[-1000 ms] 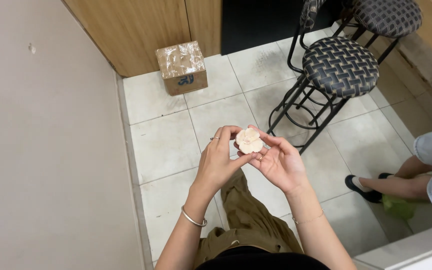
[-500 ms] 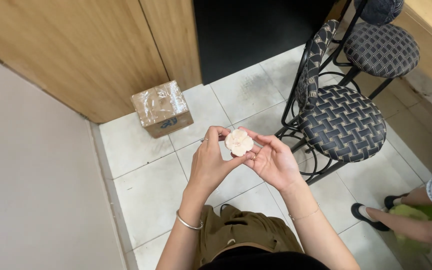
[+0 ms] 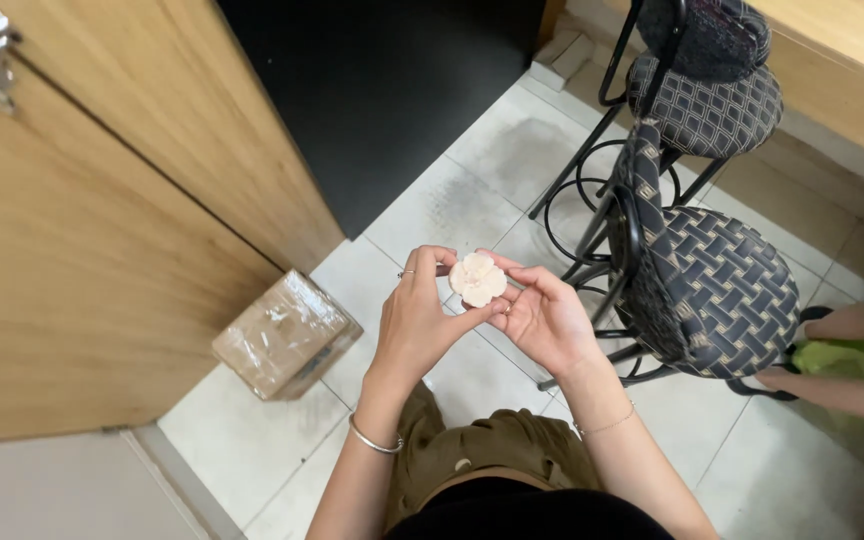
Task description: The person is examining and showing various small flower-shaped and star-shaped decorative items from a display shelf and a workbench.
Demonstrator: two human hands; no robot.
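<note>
flower piece: small pale cream flower-shaped object (image 3: 478, 279), centre of frame, held up above the tiled floor (image 3: 252, 450).
left hand: left hand (image 3: 420, 322) was closed around the flower piece from the left, thumb under its lower edge, index finger curled over the top. Ring on one finger, metal bangle (image 3: 374, 438) at the wrist.
right hand: right hand (image 3: 544, 320) was palm up just right of the flower piece, fingers half curled, fingertips touching its right edge. Both hands had it between them. Thin chain bracelet (image 3: 607, 424) at the wrist.
grip detail: couldn't tell which hand carried the weight.
lap: olive-brown trousers (image 3: 482, 455) below the hands, lower centre of frame.
box: cardboard box wrapped in clear film (image 3: 285, 333), on the floor left of centre, just beside the wooden door panel (image 3: 82, 250), well apart from the hands.
stools: black metal stool with woven seat (image 3: 717, 285) right of centre, near the right hand; second one (image 3: 712, 100) behind it at upper right.
mat: dark floor area (image 3: 382, 90) at top centre, between the wooden panel and the stools.
other person: leg and a foot in a dark shoe (image 3: 832, 365) at the right edge, something green (image 3: 837, 357) by it. Apart from the hands.
</note>
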